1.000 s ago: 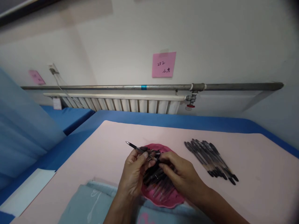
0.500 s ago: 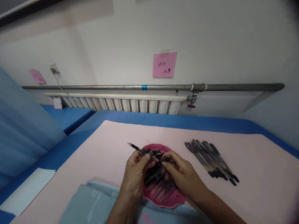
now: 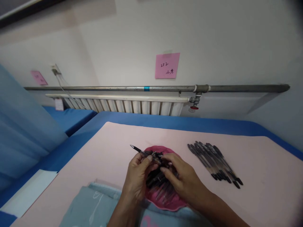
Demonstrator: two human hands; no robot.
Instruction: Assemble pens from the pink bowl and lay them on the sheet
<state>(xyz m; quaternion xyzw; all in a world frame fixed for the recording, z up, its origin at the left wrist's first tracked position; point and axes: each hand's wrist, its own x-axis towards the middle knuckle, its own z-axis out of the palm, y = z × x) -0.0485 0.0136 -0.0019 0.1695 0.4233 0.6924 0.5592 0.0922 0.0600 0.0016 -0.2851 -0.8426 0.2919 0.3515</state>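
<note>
My left hand [image 3: 139, 170] pinches a pen [image 3: 138, 150] between thumb and fingers, its pointed tip aimed up and left. My right hand [image 3: 182, 175] is curled at the pen's rear end, thumb and forefinger close around something dark and small that I cannot make out. Below both hands lies a pink scalloped bowl [image 3: 174, 205] with many loose black and clear pen parts [image 3: 157, 179] in it, partly hidden by the hands. To the right, several capped black pens [image 3: 210, 160] lie side by side in a slanted row.
A pink sheet [image 3: 113, 142] covers the blue bed or table [image 3: 132, 116]. Folded light-blue cloth [image 3: 87, 205] lies near me, and white paper [image 3: 29, 192] at the left edge. Behind are a radiator [image 3: 137, 106], a metal pipe [image 3: 113, 89] and a pink note [image 3: 167, 65]. A blue curtain [image 3: 23, 132] hangs left.
My right thumb and forefinger have shifted slightly along the pen's rear end, and the right hand is a little more spread. The left hand and its pen stay nearly still.
</note>
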